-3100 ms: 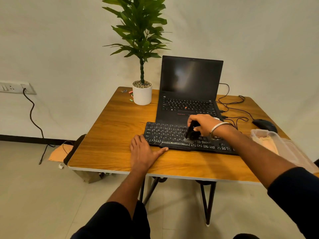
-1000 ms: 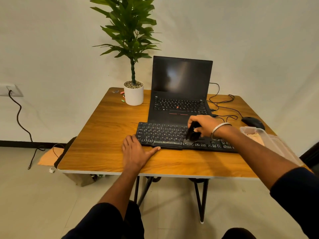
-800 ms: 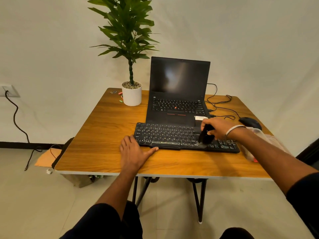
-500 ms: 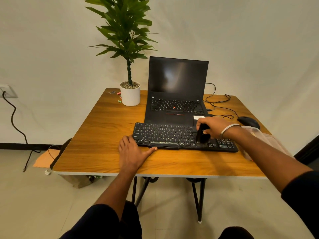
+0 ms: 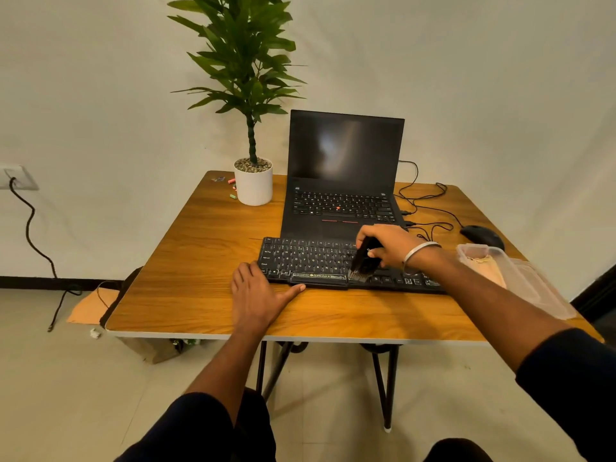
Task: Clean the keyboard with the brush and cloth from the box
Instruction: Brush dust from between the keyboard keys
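A black keyboard (image 5: 310,261) lies across the wooden table (image 5: 200,261) in front of an open laptop. My right hand (image 5: 388,245) grips a small black brush (image 5: 363,266), bristles down on the keys just right of the space bar. My left hand (image 5: 256,295) rests flat on the table, fingers straight, thumb along the keyboard's front left edge. At the right edge stands a clear plastic box (image 5: 533,288) with a beige cloth (image 5: 486,266) inside.
The black laptop (image 5: 343,181) stands open behind the keyboard. A potted plant (image 5: 253,181) is at the back left, a black mouse (image 5: 481,236) and cables (image 5: 423,201) at the back right. Small coloured bits (image 5: 231,190) lie by the pot.
My right hand swept the brush right along the keyboard, then back left toward the space bar. The left hand stayed flat. The camera view shifted slightly.
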